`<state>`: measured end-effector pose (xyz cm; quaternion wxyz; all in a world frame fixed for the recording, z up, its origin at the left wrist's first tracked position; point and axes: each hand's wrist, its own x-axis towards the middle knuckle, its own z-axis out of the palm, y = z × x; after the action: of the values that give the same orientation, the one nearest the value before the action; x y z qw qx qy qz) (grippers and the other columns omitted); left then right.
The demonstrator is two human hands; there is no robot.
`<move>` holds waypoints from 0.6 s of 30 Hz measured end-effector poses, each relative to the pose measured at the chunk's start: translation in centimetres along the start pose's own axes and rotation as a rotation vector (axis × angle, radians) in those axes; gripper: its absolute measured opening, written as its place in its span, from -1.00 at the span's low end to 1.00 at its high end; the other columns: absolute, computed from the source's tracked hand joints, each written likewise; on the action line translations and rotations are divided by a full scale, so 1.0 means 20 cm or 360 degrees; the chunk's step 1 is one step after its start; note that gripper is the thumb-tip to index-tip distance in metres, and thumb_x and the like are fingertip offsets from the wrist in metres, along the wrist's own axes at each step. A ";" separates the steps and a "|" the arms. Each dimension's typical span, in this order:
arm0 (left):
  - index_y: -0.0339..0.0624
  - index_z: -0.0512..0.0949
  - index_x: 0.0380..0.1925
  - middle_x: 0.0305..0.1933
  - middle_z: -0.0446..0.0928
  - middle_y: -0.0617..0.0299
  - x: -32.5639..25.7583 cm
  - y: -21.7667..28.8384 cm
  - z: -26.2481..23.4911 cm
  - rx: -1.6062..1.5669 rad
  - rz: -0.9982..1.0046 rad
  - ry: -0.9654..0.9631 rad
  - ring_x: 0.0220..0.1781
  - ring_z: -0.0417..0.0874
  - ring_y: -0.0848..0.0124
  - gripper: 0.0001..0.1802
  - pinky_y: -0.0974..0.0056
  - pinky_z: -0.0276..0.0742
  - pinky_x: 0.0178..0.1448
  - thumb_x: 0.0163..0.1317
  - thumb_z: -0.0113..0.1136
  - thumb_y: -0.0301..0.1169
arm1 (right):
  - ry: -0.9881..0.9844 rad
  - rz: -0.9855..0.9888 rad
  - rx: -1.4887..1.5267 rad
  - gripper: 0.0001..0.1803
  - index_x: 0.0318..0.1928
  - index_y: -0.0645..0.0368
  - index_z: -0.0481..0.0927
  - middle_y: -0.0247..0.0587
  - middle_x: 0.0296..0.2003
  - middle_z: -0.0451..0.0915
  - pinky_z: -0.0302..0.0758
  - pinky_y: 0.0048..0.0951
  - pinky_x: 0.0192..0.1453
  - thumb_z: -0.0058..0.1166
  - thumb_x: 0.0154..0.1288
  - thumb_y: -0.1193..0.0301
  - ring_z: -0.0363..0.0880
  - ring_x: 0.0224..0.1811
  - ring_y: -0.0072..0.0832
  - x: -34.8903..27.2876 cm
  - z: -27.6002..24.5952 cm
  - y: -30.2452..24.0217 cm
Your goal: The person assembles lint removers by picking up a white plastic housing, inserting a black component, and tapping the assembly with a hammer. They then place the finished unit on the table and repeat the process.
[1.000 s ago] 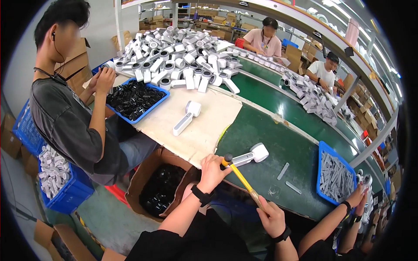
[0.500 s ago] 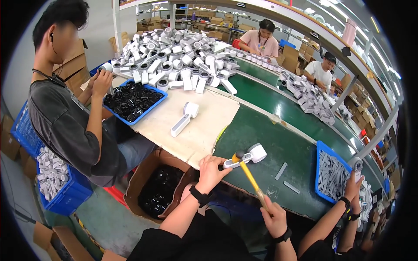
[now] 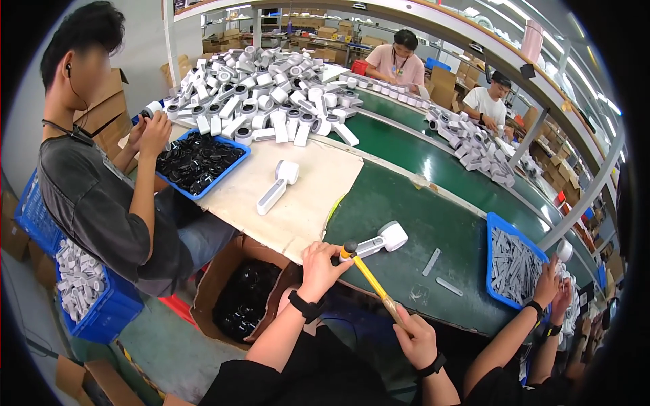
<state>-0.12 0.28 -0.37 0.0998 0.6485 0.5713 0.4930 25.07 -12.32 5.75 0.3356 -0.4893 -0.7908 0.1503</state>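
My right hand point(image 3: 418, 344) is closed round the handle of a small yellow mallet point(image 3: 370, 278). Its black-tipped head is at the handle end of a white handheld device point(image 3: 391, 237), beside my left fingers; whether it touches the device I cannot tell. The device lies on the green table, its round head pointing away to the right and a grey strip along its handle. My left hand point(image 3: 319, 272) pinches the near end of that handle at the table's front edge. Two loose grey strips point(image 3: 431, 262) lie right of the device. A similar device point(image 3: 276, 188) rests on the beige sheet.
A large heap of such devices point(image 3: 264, 88) covers the far left. A blue tray of black parts point(image 3: 203, 162) sits near a co-worker at left, above a cardboard box point(image 3: 203, 308). At right, another worker's hands are beside a blue tray of grey strips point(image 3: 489, 260).
The mallet head has shifted from over the device's handle toward its near end, close to my left fingers. My left hand keeps hold of the device. The whole view has shifted slightly.
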 end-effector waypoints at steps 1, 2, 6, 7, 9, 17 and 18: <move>-0.15 0.68 -0.37 -0.40 0.57 0.27 0.00 0.00 0.00 0.0002 0.0006 0.0001 -0.19 0.54 0.26 -0.71 0.16 0.31 0.03 -0.10 0.51 -0.29 | 0.0005 -0.0002 0.0001 -0.45 0.18 0.11 0.59 -0.11 -0.44 0.56 0.49 -0.34 -0.39 0.27 0.12 0.61 0.58 -0.49 -0.24 0.00 -0.01 0.00; -0.15 0.68 -0.36 -0.40 0.57 0.28 0.00 -0.01 0.01 -0.0001 -0.0009 -0.0004 -0.19 0.54 0.26 -0.70 0.16 0.32 0.03 -0.10 0.51 -0.29 | 0.0037 -0.0043 0.0009 -0.46 0.18 0.11 0.59 -0.12 -0.44 0.56 0.49 -0.35 -0.40 0.26 0.13 0.61 0.58 -0.49 -0.25 0.00 -0.02 0.00; -0.12 0.69 -0.34 -0.40 0.57 0.29 -0.01 0.01 0.00 -0.0013 0.0017 0.0004 -0.19 0.54 0.27 -0.70 0.16 0.32 0.04 -0.10 0.51 -0.29 | 0.0214 0.0033 -0.0025 -0.47 0.19 0.14 0.58 -0.12 -0.46 0.53 0.47 -0.39 -0.38 0.24 0.16 0.61 0.53 -0.51 -0.27 -0.01 -0.02 0.06; -0.12 0.69 -0.34 -0.40 0.57 0.29 -0.01 0.01 0.00 -0.0015 0.0020 0.0003 -0.19 0.54 0.27 -0.70 0.16 0.32 0.04 -0.10 0.51 -0.29 | 0.0262 0.0148 -0.0079 -0.47 0.19 0.16 0.58 -0.11 -0.46 0.52 0.46 -0.40 -0.37 0.23 0.16 0.62 0.51 -0.51 -0.28 -0.01 -0.02 0.07; -0.10 0.70 -0.34 -0.39 0.58 0.29 -0.01 0.00 0.00 -0.0022 -0.0026 -0.0028 -0.17 0.54 0.27 -0.71 0.16 0.31 0.07 -0.09 0.51 -0.28 | 0.0248 0.0159 -0.0017 -0.47 0.21 0.19 0.55 -0.10 -0.47 0.50 0.44 -0.40 -0.36 0.21 0.18 0.63 0.48 -0.50 -0.30 0.00 -0.04 0.12; -0.14 0.66 -0.23 -0.38 0.60 0.22 -0.01 0.02 0.00 0.0002 0.0075 -0.0013 -0.23 0.57 0.25 -0.68 0.17 0.40 -0.04 0.00 0.46 -0.30 | 0.0177 0.0232 -0.0010 -0.47 0.22 0.24 0.54 -0.16 -0.47 0.50 0.43 -0.44 -0.34 0.21 0.19 0.62 0.48 -0.49 -0.39 0.01 -0.06 0.16; -0.15 0.63 -0.15 -0.39 0.58 0.19 0.00 0.05 -0.01 -0.0031 0.0102 -0.0057 -0.29 0.58 0.26 -0.64 0.19 0.43 -0.12 0.04 0.44 -0.30 | 0.0195 0.0242 0.0078 -0.45 0.24 0.27 0.51 -0.20 -0.46 0.52 0.42 -0.46 -0.32 0.20 0.19 0.62 0.45 -0.47 -0.47 0.00 -0.08 0.16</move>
<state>0.33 -0.12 0.33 0.1006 0.6743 0.5435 0.4897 28.23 -10.93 5.21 0.3828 -0.5478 -0.7255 0.1644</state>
